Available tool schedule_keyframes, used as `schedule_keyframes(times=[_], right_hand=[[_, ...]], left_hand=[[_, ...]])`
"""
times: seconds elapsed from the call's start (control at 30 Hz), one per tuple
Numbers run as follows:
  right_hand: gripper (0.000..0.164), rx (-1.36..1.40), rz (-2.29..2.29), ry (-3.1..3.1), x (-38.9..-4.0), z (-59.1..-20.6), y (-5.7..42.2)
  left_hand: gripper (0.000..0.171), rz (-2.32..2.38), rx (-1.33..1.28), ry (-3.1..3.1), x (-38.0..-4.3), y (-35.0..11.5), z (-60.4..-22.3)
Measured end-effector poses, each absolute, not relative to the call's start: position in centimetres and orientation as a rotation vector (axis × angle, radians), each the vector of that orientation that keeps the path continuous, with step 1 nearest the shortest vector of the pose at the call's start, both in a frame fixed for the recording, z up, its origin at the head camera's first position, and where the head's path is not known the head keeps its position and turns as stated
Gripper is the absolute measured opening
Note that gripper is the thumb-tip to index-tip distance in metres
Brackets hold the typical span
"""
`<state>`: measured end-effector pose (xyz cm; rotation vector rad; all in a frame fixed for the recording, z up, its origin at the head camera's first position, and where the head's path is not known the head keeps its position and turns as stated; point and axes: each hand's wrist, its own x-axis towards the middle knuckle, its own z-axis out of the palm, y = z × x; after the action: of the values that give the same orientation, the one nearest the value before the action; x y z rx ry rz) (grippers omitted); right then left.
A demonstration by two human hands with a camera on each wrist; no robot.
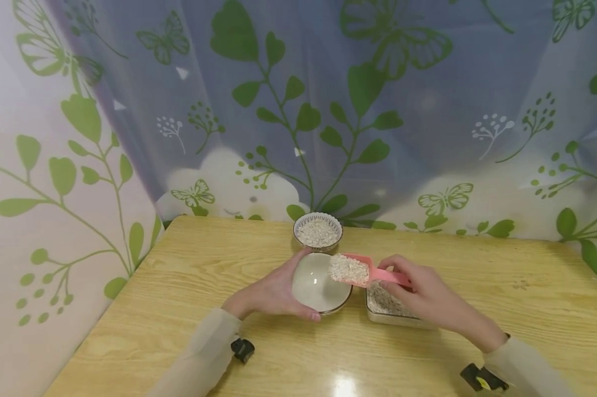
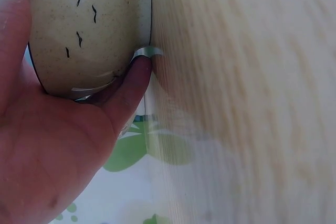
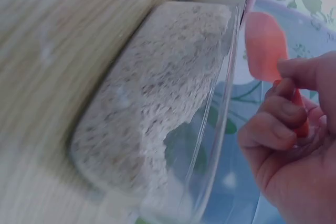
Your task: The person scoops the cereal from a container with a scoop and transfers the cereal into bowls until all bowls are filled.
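My left hand (image 1: 276, 288) grips a cream bowl (image 1: 314, 289) with a dark rim, thumb on the near side and fingers round the far side. The inside of this bowl shows bare. In the left wrist view, the speckled outer wall (image 2: 79, 40) of the bowl lies against the palm. My right hand (image 1: 422, 292) holds a pink scoop (image 1: 378, 275) by its handle. Pale oat flakes (image 1: 347, 269) heap in the scoop, whose front end overlaps the bowl's right side. Below the right hand stands a clear rectangular container (image 1: 385, 318) of oats (image 3: 157, 82).
A small fluted bowl (image 1: 323, 249) of oat flakes stands just behind the cream bowl. All of these are on a wooden table (image 1: 144, 320). Patterned cloth (image 1: 422, 121) hangs behind the table's back edge and down the left side.
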<state>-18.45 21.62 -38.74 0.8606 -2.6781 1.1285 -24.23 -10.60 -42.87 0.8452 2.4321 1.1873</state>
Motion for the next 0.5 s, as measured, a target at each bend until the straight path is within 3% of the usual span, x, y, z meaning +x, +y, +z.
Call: schedule_keyframes(times=[0.23, 0.4, 0.5], right_hand=[[0.027, 0.973, 0.498, -2.548, -18.8, -38.5, 19.4], [0.016, 1.054, 0.09, -2.309, -18.9, -38.7, 18.3], [0.027, 1.064, -0.016, -2.261, -18.8, -38.8, 18.0]], left_hand=[[0.135, 1.175, 0.827, 2.444, -24.0, -10.7, -42.7], [0.135, 1.188, 0.817, 2.431, -24.0, -10.7, -42.7], [0.136, 1.191, 0.823, 2.429, -24.1, -10.7, -42.7]])
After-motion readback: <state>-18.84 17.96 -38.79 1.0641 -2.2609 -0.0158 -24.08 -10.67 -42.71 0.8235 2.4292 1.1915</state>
